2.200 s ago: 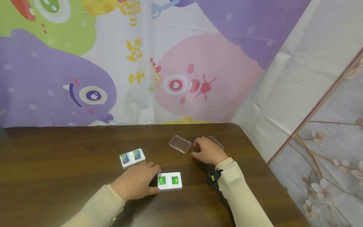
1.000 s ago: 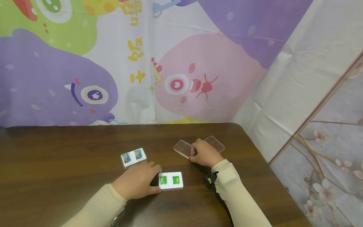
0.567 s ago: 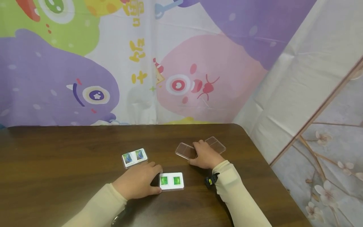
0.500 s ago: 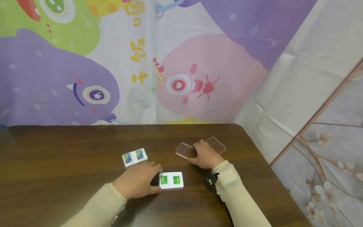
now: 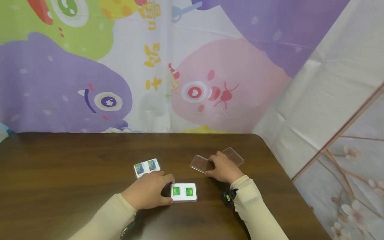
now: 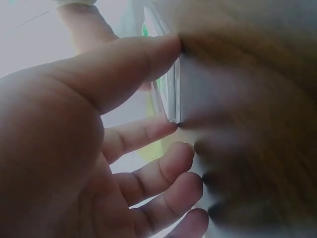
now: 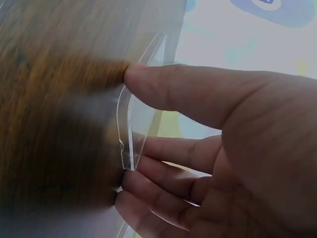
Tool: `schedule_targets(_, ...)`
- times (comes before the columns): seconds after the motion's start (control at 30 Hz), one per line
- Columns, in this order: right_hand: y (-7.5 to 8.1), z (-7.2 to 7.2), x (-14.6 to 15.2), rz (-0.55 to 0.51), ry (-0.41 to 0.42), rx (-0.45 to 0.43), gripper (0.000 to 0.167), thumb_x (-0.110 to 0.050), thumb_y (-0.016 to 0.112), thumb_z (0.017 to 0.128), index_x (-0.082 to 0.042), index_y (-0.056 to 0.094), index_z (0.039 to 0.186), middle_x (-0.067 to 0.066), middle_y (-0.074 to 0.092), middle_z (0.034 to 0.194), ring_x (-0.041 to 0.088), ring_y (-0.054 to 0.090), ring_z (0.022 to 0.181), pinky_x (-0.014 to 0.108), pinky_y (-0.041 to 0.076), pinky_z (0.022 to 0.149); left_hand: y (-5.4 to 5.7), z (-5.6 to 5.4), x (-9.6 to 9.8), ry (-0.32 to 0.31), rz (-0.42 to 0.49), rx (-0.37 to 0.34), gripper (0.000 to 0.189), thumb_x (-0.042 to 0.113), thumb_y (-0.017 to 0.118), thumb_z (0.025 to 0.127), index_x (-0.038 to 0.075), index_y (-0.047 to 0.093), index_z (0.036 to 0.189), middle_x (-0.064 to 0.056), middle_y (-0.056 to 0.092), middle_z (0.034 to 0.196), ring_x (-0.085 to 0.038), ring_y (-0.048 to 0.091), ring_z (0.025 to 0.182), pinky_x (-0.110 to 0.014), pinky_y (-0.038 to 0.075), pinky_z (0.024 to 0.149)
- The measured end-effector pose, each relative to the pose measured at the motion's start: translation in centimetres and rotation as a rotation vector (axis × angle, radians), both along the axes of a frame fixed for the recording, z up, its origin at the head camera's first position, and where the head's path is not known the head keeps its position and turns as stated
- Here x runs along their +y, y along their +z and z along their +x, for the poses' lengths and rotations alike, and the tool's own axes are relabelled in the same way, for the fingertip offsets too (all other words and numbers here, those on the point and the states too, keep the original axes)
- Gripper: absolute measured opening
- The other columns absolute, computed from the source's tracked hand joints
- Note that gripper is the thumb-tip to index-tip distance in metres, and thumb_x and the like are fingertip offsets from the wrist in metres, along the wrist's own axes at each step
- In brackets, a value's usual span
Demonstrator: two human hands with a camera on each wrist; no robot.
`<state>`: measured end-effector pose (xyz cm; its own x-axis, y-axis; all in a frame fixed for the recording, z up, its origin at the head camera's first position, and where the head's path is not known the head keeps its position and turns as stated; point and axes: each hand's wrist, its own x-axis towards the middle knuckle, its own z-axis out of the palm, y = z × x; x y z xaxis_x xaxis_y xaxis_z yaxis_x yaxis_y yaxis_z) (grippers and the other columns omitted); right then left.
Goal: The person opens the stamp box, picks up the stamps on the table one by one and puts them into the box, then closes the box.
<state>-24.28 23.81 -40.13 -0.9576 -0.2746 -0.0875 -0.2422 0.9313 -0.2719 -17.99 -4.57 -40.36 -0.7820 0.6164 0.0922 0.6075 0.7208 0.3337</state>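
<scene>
My left hand (image 5: 147, 191) rests on the table at the left end of a flat clear case (image 5: 184, 192) with two green square pictures on a white card. In the left wrist view, thumb and index finger grip this case (image 6: 171, 96) by opposite edges, while the other fingertips touch the table. My right hand (image 5: 225, 168) holds a clear plastic lid (image 5: 200, 163) lying flat; the right wrist view has the thumb on one long edge of the lid (image 7: 130, 124) and fingers on the other. A second clear lid (image 5: 235, 156) lies behind that hand, partly covered by it.
Another clear case (image 5: 147, 166) with two blue-green pictures lies just beyond my left hand, its near edge partly hidden by the fingers. The dark wooden table (image 5: 75, 156) ends at a cartoon-printed cloth (image 5: 153, 113) behind and a pale flowered panel (image 5: 345, 186) on the right.
My right hand has left the farther-right lid and now holds the nearer lid, which has shifted slightly right and toward me. My left hand keeps its place on the green-picture case.
</scene>
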Motion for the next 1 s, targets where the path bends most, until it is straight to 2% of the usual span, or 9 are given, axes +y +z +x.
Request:
schedule_targets(0.3,-0.08,0.02,0.23,-0.024,-0.015,-0.02,0.054,-0.029,0.084,0.088,0.0,0.066,0.129,0.013,0.06,0.115,0.026,0.058,0.1,0.047,0.052,0.09,-0.12,-0.01,0.05,0.058,-0.009,-0.013,0.048,0.042,0.088,0.076,0.019,0.067,0.113,0.0,0.068,0.096,-0.023,0.061,0.083,-0.05,0.048,0.066)
schedule_targets(0.63,0.17,-0.08,0.22,-0.035,-0.009,-0.034,0.054,-0.029,0.083,0.088,0.001,0.065,0.13,0.014,0.059,0.115,0.027,0.057,0.1,0.047,0.052,0.09,-0.09,-0.05,0.17,0.088,-0.019,-0.013,0.049,0.042,0.089,0.076,0.018,0.068,0.113,-0.001,0.066,0.096,-0.025,0.062,0.086,-0.054,0.049,0.07)
schedule_targets(0.77,0.34,-0.04,0.32,-0.034,-0.002,-0.042,0.055,-0.029,0.083,0.088,0.002,0.064,0.131,0.014,0.059,0.115,0.027,0.056,0.1,0.047,0.051,0.091,0.14,0.06,0.25,0.101,-0.022,-0.017,0.049,0.041,0.088,0.076,0.017,0.068,0.114,-0.003,0.067,0.099,-0.029,0.063,0.094,-0.054,0.05,0.076)
schedule_targets(1.0,0.42,-0.18,0.26,-0.007,0.01,-0.045,0.058,-0.03,0.082,0.089,0.003,0.063,0.132,0.017,0.059,0.118,0.03,0.058,0.105,0.049,0.051,0.093,0.17,0.03,0.26,0.091,-0.031,-0.007,0.053,0.043,0.088,0.076,0.016,0.068,0.117,-0.006,0.068,0.103,-0.033,0.065,0.098,-0.055,0.052,0.08)
